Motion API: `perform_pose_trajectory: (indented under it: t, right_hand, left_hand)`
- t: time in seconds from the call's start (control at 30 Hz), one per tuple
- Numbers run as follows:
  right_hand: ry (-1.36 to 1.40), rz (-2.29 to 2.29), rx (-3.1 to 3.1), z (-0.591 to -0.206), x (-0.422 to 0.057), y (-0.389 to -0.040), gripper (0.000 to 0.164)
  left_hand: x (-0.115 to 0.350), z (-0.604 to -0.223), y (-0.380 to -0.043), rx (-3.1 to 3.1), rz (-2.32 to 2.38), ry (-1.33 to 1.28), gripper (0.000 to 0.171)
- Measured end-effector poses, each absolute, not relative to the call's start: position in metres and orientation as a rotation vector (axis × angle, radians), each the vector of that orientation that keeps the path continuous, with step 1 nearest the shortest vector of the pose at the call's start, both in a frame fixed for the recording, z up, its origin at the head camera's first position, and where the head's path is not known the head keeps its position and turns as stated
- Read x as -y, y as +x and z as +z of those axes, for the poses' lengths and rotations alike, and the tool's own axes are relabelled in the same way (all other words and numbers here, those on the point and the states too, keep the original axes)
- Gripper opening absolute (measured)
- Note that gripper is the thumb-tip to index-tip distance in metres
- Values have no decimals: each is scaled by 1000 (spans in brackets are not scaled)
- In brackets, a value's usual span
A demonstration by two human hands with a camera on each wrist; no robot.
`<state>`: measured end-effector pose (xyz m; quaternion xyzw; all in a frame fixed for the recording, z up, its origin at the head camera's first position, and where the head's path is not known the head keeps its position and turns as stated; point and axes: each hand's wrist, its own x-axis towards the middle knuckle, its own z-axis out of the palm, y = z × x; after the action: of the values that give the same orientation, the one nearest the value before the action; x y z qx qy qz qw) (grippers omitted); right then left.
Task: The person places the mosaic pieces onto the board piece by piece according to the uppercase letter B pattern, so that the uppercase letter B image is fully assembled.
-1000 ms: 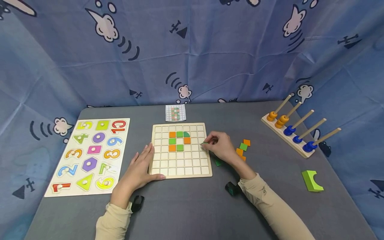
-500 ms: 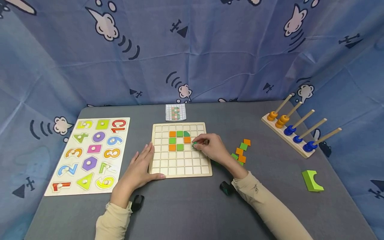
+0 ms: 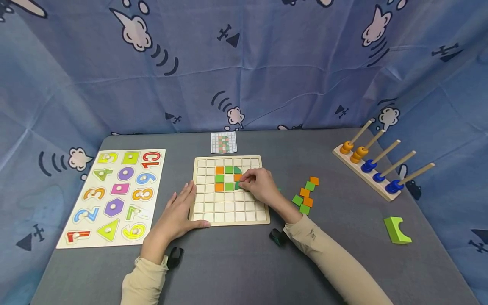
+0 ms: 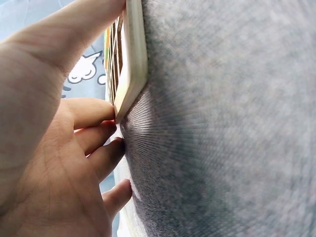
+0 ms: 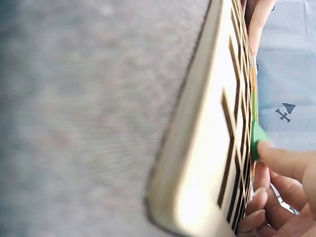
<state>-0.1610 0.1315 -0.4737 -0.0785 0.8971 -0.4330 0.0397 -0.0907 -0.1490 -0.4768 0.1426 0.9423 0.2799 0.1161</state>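
Note:
My right hand (image 3: 260,185) is over the wooden grid board (image 3: 230,215), pinching a green tile (image 5: 257,140) with a curved edge between thumb and fingertips. In the head view that tile sits at a cell right of a green square and below an orange one, partly covered by the fingers. Orange and green tiles (image 3: 219,170) fill several cells around it, among them a green quarter-round tile (image 3: 237,170) at the top right of the group. My left hand (image 3: 176,213) rests at the board's left side, fingers extended along that edge and thumb at the front edge.
Loose orange and green tiles (image 3: 304,192) lie right of the board. A pattern card (image 3: 223,142) is behind it. Left is a number-and-shape puzzle (image 3: 110,197); at right stand a peg abacus (image 3: 366,171) and a lime arched block (image 3: 396,230).
My right hand has moved left from the board's right edge with the green tile, bringing it up against the group of placed tiles. The left hand stays where it was.

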Motion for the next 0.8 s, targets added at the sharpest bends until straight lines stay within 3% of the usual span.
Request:
perform_pose_trajectory:
  t: [0.47,0.8]
  right_hand:
    - [-228,-1312,-2728,-471,-129,-161,4]
    - [-290,-1243,-2716,-465,-163,-154,11]
  left_hand:
    - [150,-478,-91,-2751,818,410,123]
    - [151,-480,-92,-2752,808,417,122]
